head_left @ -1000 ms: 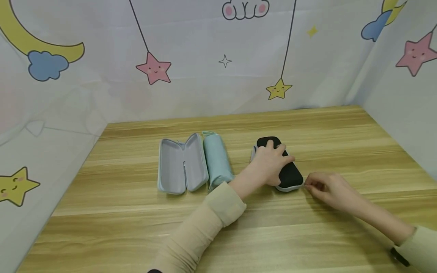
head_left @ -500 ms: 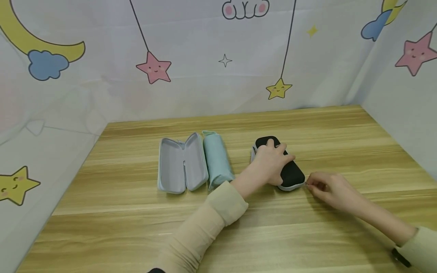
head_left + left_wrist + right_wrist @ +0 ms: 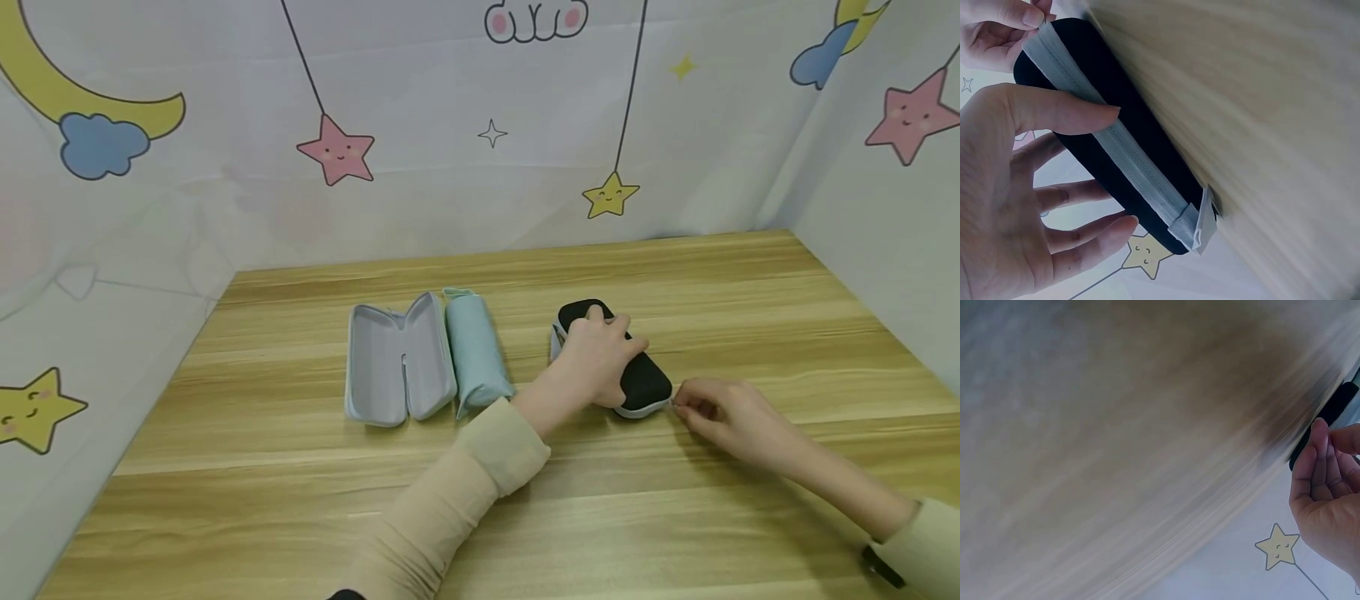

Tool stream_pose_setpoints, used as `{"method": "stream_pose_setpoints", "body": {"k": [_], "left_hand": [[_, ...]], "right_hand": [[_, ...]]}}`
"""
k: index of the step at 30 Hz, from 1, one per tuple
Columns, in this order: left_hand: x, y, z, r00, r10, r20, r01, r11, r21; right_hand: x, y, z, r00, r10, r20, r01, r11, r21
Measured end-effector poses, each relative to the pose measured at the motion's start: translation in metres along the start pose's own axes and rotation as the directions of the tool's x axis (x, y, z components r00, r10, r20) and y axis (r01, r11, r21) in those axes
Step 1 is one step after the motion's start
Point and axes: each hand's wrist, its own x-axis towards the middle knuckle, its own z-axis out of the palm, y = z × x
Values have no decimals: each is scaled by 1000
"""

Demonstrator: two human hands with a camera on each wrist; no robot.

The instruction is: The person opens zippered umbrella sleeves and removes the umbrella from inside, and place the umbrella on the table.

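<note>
In the head view a black zippered case with a pale grey zipper band lies right of the table's middle. My left hand grips it from above, fingers spread over the top. The left wrist view shows the thumb of that hand lying across the zipper band, with a grey fabric tab at the far end. At the near right corner my right hand pinches the small zipper pull, mostly hidden by its fingertips. The right wrist view shows that hand's thumb and fingers pressed together beside the case.
To the left, an unfolded grey-lined case lies spread wide. A light blue pouch with a loop at its far end rests right against it. All stand on a wood-grain table, with a printed cloth behind and at both sides.
The near end of the black case has shifted slightly to the right, and the right hand has moved a little with it. Both hands keep their hold.
</note>
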Motion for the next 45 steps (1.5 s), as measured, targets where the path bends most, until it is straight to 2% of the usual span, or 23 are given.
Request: {"method": "stream_pose_setpoints", "body": {"k": [9, 24, 32, 45], "left_hand": [[3, 2, -3, 999, -31, 19, 31, 999, 22], [5, 4, -6, 999, -50, 13, 49, 997, 62], [8, 5, -9, 997, -62, 37, 58, 993, 103], [8, 8, -9, 996, -85, 29, 82, 993, 87]], "right_hand": [[0, 0, -1, 1000, 2, -3, -2, 1000, 4], [-2, 4, -1, 999, -12, -35, 12, 1000, -16], [-2, 5, -1, 999, -14, -40, 13, 1000, -26], [-3, 6, 0, 999, -9, -35, 7, 999, -41]]}}
